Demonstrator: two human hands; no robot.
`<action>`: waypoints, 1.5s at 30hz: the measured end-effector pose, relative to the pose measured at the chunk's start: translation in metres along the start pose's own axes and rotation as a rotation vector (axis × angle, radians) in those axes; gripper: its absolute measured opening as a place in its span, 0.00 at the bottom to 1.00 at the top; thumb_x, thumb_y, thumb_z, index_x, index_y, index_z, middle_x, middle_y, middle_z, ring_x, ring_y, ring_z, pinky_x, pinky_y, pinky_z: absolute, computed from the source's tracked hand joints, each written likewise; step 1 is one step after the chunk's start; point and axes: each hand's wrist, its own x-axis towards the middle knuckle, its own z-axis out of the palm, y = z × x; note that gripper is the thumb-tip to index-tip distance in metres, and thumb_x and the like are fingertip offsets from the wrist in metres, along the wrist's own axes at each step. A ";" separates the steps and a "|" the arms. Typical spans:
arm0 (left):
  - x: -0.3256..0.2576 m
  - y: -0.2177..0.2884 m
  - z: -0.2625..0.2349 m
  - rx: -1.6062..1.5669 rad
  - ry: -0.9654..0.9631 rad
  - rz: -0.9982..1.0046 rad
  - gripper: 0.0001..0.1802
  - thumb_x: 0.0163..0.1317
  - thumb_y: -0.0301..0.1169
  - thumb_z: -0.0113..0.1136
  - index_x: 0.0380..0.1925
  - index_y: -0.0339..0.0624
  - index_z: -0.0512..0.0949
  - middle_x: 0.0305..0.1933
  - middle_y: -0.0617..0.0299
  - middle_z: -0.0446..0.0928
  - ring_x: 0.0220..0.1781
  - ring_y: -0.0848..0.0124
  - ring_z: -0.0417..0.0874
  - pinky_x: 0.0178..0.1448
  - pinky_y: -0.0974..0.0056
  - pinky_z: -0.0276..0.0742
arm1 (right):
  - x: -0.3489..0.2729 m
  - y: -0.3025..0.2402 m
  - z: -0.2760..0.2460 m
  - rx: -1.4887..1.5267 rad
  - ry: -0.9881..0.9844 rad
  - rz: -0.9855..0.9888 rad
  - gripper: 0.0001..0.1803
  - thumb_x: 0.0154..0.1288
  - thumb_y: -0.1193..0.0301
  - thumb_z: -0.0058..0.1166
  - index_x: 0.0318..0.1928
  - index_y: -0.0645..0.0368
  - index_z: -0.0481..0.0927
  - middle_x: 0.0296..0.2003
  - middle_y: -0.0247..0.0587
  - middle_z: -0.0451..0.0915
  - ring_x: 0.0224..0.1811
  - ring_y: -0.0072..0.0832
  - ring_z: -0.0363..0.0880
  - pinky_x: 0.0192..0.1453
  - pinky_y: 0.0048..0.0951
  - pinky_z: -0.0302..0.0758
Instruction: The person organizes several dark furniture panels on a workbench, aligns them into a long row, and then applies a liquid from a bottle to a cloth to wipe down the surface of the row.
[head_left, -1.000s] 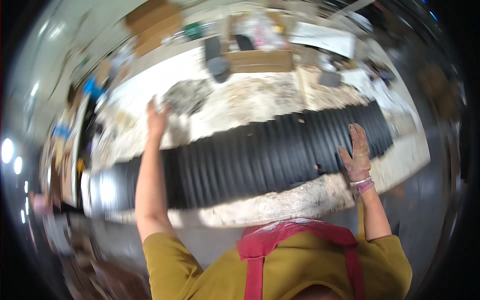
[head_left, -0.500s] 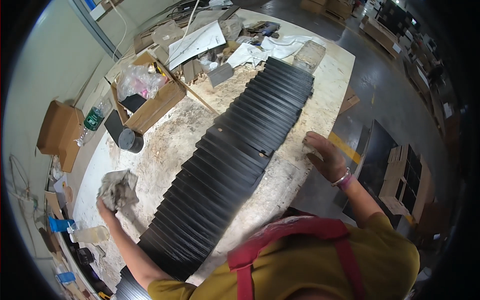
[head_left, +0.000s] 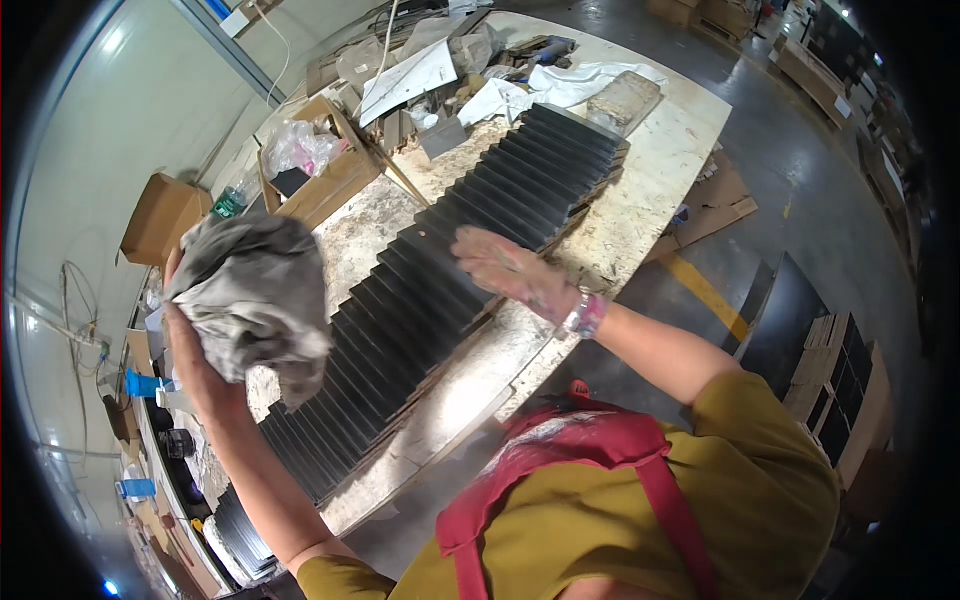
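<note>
Holding up a crumpled grey-and-white cloth (head_left: 255, 300) at 9 o'clock seems the step, left hand (head_left: 200, 365) clamped on it, right hand (head_left: 520, 280) flat, fingers out, over the long black ridged sheet (head_left: 395, 320) from 1 to 7 o'clock, and moving next likely needs a tight hold.

Left hand (head_left: 203, 372) holds grey rag (head_left: 258, 300) | right hand (head_left: 515, 272) over black slats (head_left: 365, 352)

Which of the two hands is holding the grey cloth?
The left hand holds the grey cloth; the right hand, over the black ribbed piece, is empty.
</note>
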 end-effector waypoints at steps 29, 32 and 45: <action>-0.056 -0.097 0.104 -0.002 -0.514 -0.202 0.16 0.52 0.16 0.42 0.40 0.38 0.73 0.38 0.66 0.72 0.35 0.78 0.71 0.42 0.75 0.66 | -0.255 -0.086 -0.064 -0.198 0.348 0.115 0.34 0.61 0.68 0.54 0.65 0.71 0.63 0.56 0.50 0.75 0.54 0.29 0.78 0.58 0.23 0.71; -0.075 -0.101 0.075 0.010 -0.384 -0.103 0.15 0.55 0.17 0.42 0.42 0.39 0.72 0.40 0.64 0.72 0.39 0.73 0.72 0.47 0.69 0.69 | -0.249 -0.043 -0.018 -0.270 0.401 0.131 0.36 0.57 0.65 0.58 0.65 0.64 0.63 0.56 0.49 0.75 0.50 0.33 0.79 0.55 0.27 0.73; -0.168 -0.071 0.030 0.561 -1.118 0.014 0.06 0.57 0.22 0.58 0.35 0.31 0.79 0.24 0.55 0.79 0.26 0.74 0.78 0.33 0.68 0.74 | -0.241 0.057 0.147 -1.200 0.460 0.325 0.22 0.62 0.50 0.56 0.47 0.53 0.81 0.34 0.39 0.83 0.37 0.28 0.80 0.40 0.31 0.74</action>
